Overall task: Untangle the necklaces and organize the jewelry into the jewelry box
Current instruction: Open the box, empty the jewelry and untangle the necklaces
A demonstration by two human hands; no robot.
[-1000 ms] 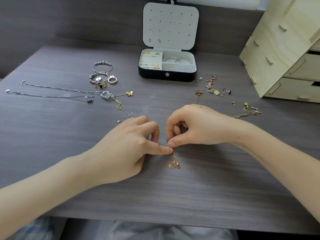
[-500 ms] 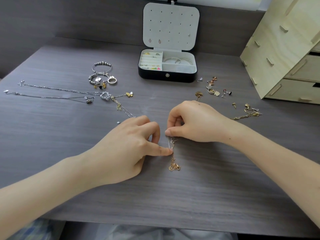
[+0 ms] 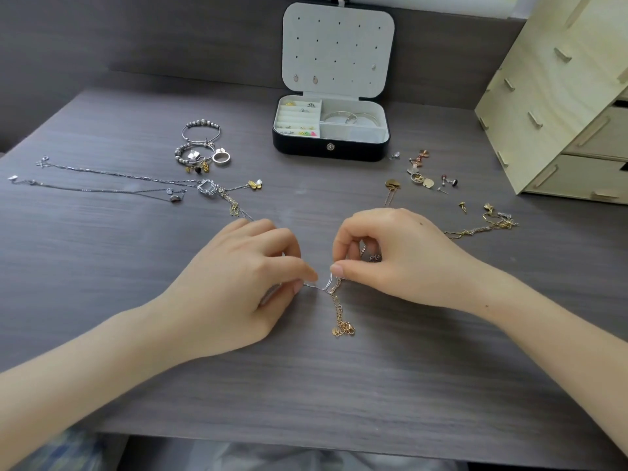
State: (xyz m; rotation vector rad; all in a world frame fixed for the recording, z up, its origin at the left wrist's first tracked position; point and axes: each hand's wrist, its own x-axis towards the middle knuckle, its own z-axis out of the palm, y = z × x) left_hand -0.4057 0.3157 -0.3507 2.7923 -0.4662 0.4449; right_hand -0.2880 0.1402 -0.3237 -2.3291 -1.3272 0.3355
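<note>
Head view: a gold chain point(image 3: 339, 314) and a thin silver chain point(image 3: 317, 285) are seen tangled together at the middle of the table point(image 3: 339, 385), between the two hands. The silver chain is pinched between thumb and forefinger of the left hand point(image 3: 238, 280), whose other fingers are curled. The gold chain is pinched at the tangle by thumb and forefinger of the right hand point(image 3: 397, 256), and more chain is glimpsed under its curled fingers. The gold chain's free end, with its clasp, is laid on the table toward the near edge. Farther left, two silver necklaces point(image 3: 102, 185) are stretched out, with beaded bracelets point(image 3: 200, 141) and a ring point(image 3: 221, 157) behind them. To the right, loose earrings point(image 3: 424, 175) are scattered, and another gold tangle point(image 3: 482, 227) is laid beside them. At the back the box point(image 3: 331, 151) is stood open, lid point(image 3: 338, 49) upright, with bangles point(image 3: 350, 117) in its rear right compartment and small pieces in the left slots. A wooden drawer unit point(image 3: 560, 96) is set at the far right.
</note>
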